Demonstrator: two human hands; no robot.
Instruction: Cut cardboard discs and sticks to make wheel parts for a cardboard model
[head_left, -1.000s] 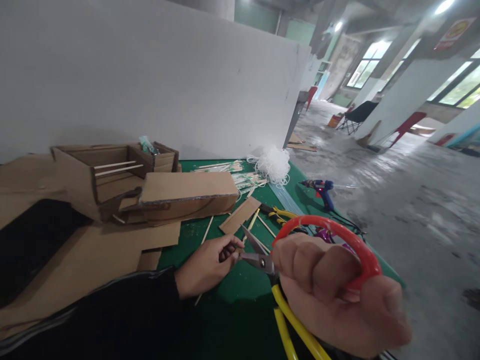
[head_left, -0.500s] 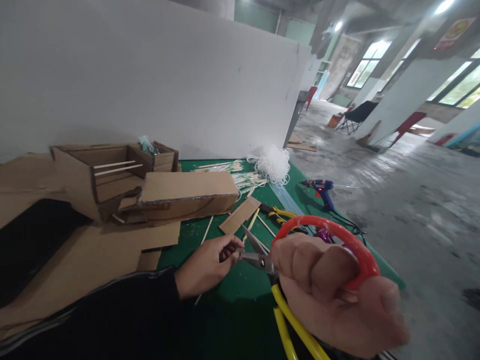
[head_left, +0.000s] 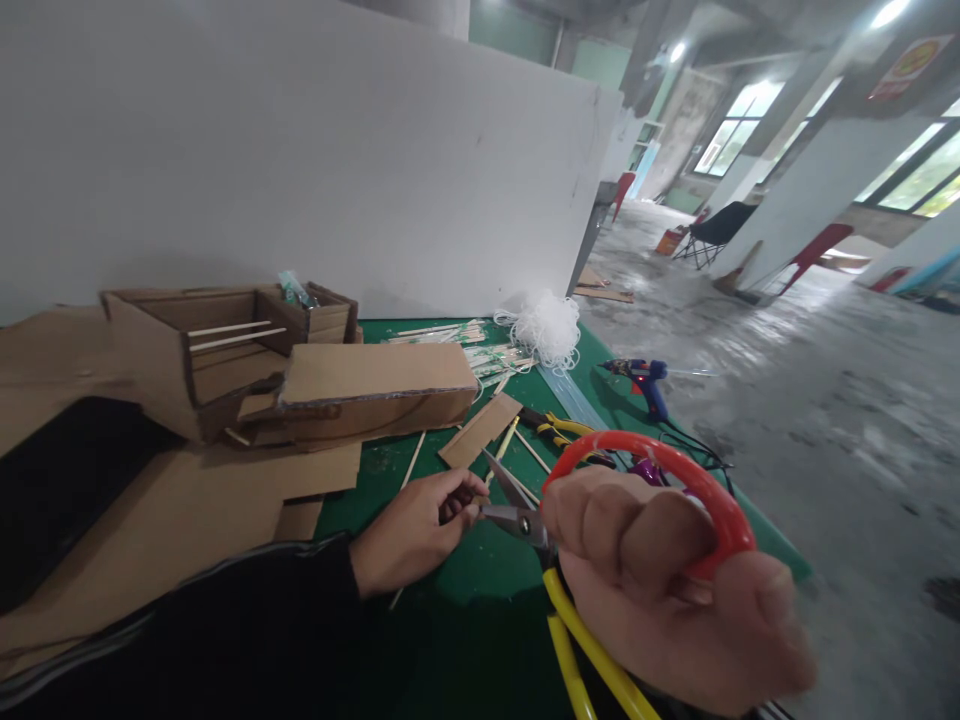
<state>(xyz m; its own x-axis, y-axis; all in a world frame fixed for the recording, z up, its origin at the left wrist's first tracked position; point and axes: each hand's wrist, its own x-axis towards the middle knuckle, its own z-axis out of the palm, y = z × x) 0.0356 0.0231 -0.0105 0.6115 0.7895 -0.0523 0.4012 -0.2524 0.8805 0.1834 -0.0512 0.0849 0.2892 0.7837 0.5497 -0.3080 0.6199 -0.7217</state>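
My right hand point(head_left: 667, 570) is wrapped round the red handles of a pair of scissors point(head_left: 527, 524), whose blades stand apart and point left. At the blade tips, my left hand point(head_left: 427, 525) is closed in a pinch; a small brownish bit shows at its fingertips, too small to name. The lower blade's tip reaches those fingertips. Just beyond lies a flat cardboard strip point(head_left: 480, 430) among thin wooden sticks point(head_left: 415, 460). Below the scissors, yellow tool handles point(head_left: 600, 650) show beside my right hand, their far end hidden.
An open cardboard box point(head_left: 150, 345) and a closed cardboard block point(head_left: 379, 375) stand at left on the green table point(head_left: 480, 570). Farther back are bundled sticks point(head_left: 442, 330) and tangled white cord point(head_left: 551, 330). Yellow-black pliers point(head_left: 555, 428) and a blue glue gun point(head_left: 646, 385) with its cable lie right.
My right hand and the scissors handle have shifted very slightly. My left hand and the things on the table look the same.
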